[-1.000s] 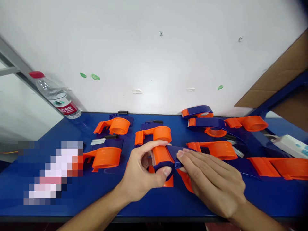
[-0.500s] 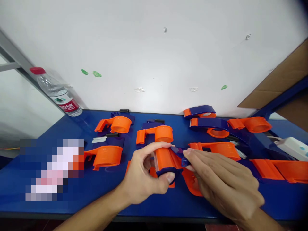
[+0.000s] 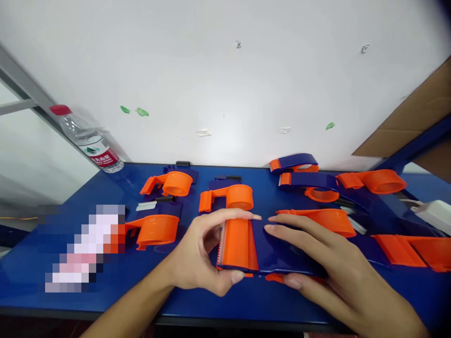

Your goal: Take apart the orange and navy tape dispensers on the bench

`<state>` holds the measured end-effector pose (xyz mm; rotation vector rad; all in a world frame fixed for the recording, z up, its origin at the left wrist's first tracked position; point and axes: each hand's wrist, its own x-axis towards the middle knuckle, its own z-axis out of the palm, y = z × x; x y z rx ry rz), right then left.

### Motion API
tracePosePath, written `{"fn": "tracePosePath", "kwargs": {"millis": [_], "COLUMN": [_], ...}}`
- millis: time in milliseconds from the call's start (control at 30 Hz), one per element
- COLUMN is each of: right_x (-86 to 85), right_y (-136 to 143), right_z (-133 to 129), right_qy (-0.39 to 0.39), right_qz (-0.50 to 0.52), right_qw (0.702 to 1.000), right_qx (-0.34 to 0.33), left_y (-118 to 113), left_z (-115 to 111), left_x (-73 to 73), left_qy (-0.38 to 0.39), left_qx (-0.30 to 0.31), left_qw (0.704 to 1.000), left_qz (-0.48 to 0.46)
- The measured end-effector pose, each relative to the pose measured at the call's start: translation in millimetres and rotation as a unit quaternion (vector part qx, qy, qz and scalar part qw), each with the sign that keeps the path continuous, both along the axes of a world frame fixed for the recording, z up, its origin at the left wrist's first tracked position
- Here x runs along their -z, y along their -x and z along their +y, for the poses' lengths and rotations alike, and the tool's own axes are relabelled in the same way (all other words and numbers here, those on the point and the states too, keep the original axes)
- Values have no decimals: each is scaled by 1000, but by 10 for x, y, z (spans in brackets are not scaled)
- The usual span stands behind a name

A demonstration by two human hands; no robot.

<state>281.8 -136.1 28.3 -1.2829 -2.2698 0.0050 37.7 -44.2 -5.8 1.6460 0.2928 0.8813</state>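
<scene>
An orange and blue tape dispenser (image 3: 282,251) is held between my hands above the table's front part. My left hand (image 3: 206,256) wraps the orange front end, thumb on the near edge and fingers on the far edge, beside the clear toothed blade strip. My right hand (image 3: 338,267) grips the smooth blue cover, with fingers over its top and the thumb at its near edge. The cover lies against the orange end. Most of the dispenser's orange underside is hidden by the cover and my right hand.
On the blue table (image 3: 105,300) lie orange dispenser bodies (image 3: 160,228), blue covers and black rollers. Two assembled dispensers (image 3: 306,180) rest at the back right. A water bottle (image 3: 95,145) leans in the left corner. A white wall (image 3: 225,84) closes off the back.
The blue cover has swung down onto the orange body and now lies level. My right hand has gone from pinching a blue part to spreading over the cover.
</scene>
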Motion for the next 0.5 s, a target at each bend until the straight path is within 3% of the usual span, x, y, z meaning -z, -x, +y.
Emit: {"fn": "tracePosePath", "kwargs": {"millis": [133, 300, 500], "right_x": [20, 19, 56], "right_y": [-1, -38, -137], "right_z": [66, 78, 204], "right_qy": [25, 74, 186], "right_qz": [22, 114, 270], "right_qw": [999, 991, 945], "right_qx": [-25, -20, -9], "left_y": [18, 12, -24], "left_z": [24, 44, 78], "left_x": [7, -6, -43], "left_qy": [0, -19, -24], "left_qx": [13, -19, -25], "left_qw": [1000, 999, 999], "left_qz": [6, 34, 5]}}
